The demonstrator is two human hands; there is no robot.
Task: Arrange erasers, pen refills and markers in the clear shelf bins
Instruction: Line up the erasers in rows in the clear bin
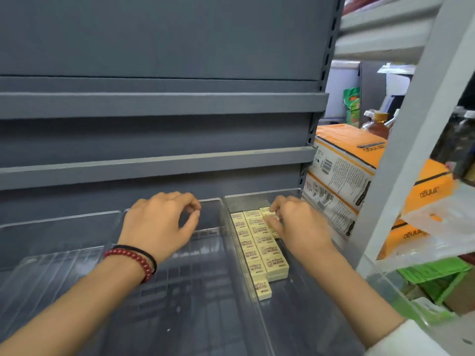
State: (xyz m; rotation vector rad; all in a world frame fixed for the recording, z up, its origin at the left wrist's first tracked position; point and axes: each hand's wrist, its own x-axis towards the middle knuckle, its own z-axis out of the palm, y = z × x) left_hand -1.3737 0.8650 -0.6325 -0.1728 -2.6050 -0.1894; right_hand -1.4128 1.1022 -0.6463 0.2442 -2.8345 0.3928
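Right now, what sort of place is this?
Probably a shop's stationery aisle or stockroom: grey slotted retail shelving, a clear bin holding rows of packaged erasers, and stacked orange cartons alongside.

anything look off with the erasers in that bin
Slightly. In the right clear bin, the erasers end unevenly: the left column runs about one eraser nearer the camera than the next column. Nothing looks spilled or damaged.
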